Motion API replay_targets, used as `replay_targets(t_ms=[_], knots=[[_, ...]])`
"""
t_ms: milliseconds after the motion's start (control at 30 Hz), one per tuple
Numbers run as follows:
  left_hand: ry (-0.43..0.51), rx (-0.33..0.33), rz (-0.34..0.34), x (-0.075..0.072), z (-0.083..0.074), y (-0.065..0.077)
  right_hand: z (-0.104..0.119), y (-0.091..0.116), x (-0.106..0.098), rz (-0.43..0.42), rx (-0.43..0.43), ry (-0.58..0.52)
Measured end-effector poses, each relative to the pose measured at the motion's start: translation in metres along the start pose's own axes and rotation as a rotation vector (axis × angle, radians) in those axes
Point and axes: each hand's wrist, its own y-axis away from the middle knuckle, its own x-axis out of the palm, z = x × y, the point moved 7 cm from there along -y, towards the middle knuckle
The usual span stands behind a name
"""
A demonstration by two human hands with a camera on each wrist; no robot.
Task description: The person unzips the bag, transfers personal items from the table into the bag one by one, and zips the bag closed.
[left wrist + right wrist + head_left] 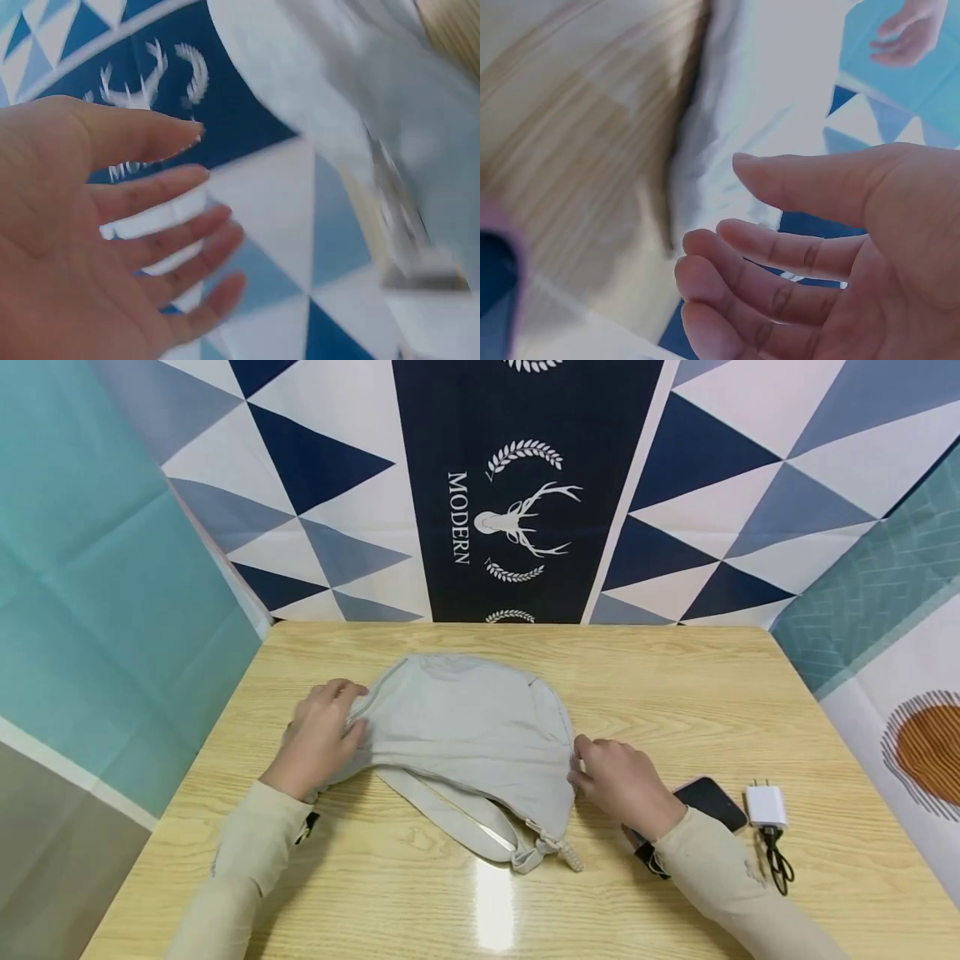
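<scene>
A light grey fabric bag [465, 710] lies on the table, with its strap [450, 818] looped along the near side and a knotted end with a beaded-looking tip [570, 856] at the lower right. My left hand [315, 735] is at the bag's left end, its fingers spread and slightly bent; the left wrist view shows nothing in the palm. At the right edge of the bag is my right hand [622, 781], its fingers loosely bent with a gap to the thumb [802, 180]. Whether either hand touches the fabric is hard to tell.
Right of the bag, a dark-screened phone [708, 802] lies partly behind my right forearm. Beside it are a white charger plug [765, 806] and a black cable [780, 864]. Patterned cloth [337, 468] stands behind the wooden table [675, 677].
</scene>
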Motion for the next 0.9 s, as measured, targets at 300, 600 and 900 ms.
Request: replay_targets(t_ms=[300, 600, 900], knots=[[0.053, 0.242, 0.105, 0.042, -0.066, -0.032, 0.050, -0.007, -0.014, -0.081, -0.236, 0.008], [0.061, 0.256, 0.230, 0.075, -0.081, -0.044, 0.075, -0.027, 0.002, -0.095, -0.386, -0.021], [0.063, 0.253, 0.286, 0.075, -0.080, -0.045, 0.083, -0.025, 0.002, -0.173, -0.429, 0.017]])
